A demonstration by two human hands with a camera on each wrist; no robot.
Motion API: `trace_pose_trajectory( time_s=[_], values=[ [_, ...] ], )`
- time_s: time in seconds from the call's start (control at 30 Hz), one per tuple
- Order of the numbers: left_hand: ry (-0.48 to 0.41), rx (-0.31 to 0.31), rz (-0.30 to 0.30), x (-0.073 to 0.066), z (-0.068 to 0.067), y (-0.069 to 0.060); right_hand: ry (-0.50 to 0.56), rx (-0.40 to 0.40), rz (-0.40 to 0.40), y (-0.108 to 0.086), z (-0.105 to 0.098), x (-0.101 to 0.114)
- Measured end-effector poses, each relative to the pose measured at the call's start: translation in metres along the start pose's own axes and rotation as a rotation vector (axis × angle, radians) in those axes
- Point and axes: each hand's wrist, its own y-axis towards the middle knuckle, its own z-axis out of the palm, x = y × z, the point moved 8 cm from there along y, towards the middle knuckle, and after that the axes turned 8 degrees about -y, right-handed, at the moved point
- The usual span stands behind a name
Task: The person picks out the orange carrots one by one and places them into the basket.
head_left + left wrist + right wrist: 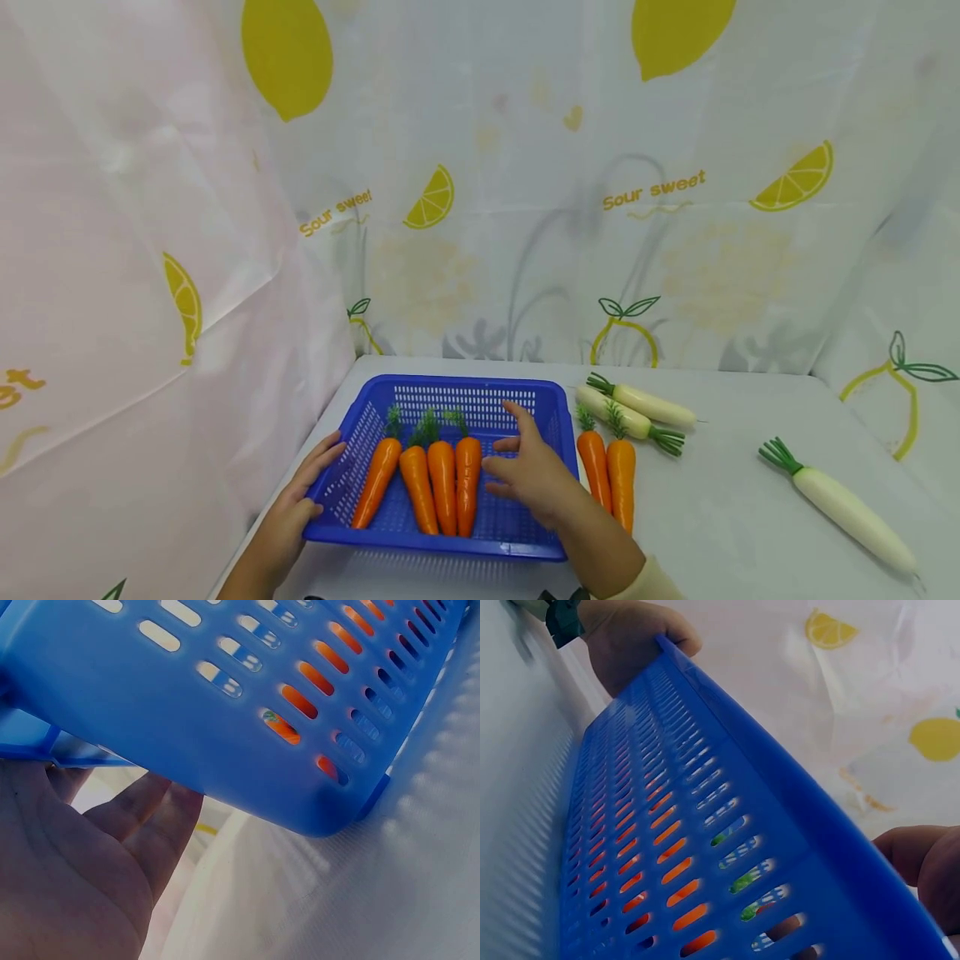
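Blue perforated plastic basket (465,381): is on the white worktop (720,517), and four orange tapered carrots (442,487) lie inside.
Left hand (288,508): its fingers grip the rim at 9 o'clock.
Right hand (536,471): its fingers are spread, above the basket's 3 o'clock side.
Beside basket: two other orange carrots (621,479) at 3 o'clock, two long white radishes (652,405) at 2 o'clock.

On the surface (720,517) before you, the basket (465,381) holds 4 carrots (444,479); just right of it lie 2 carrots (622,479), 2 radishes (654,406) behind them, and 1 radish (851,517) farther right, well apart.
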Motion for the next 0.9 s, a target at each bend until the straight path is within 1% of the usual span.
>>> trace_pose_trajectory(
  time_s=[0.13,0.4,0.5,0.63,0.7,0.9],
  values=[
    [0.002,0.004,0.02,-0.0023,0.0006,0.0015,0.006,-0.023,-0.007,0.0005,-0.0027,0.0006],
    [0.017,-0.004,-0.024,0.001,0.0001,-0.001,0.045,-0.039,-0.016,-0.0024,-0.0028,0.0],
    [0.017,-0.009,-0.022,0.0009,-0.0012,-0.001,0.047,-0.055,-0.034,-0.0021,-0.0039,0.0012],
    [0.013,-0.007,-0.02,-0.0002,-0.0018,-0.0004,0.073,-0.111,-0.067,-0.0011,-0.0083,0.0048],
    [0.003,-0.004,-0.029,-0.0003,-0.0016,-0.0006,0.087,-0.132,-0.079,-0.001,-0.0099,0.0064],
    [-0.011,0.005,-0.044,-0.0001,0.0009,-0.0014,0.098,-0.135,-0.09,-0.0028,-0.0105,0.0078]
  ],
)
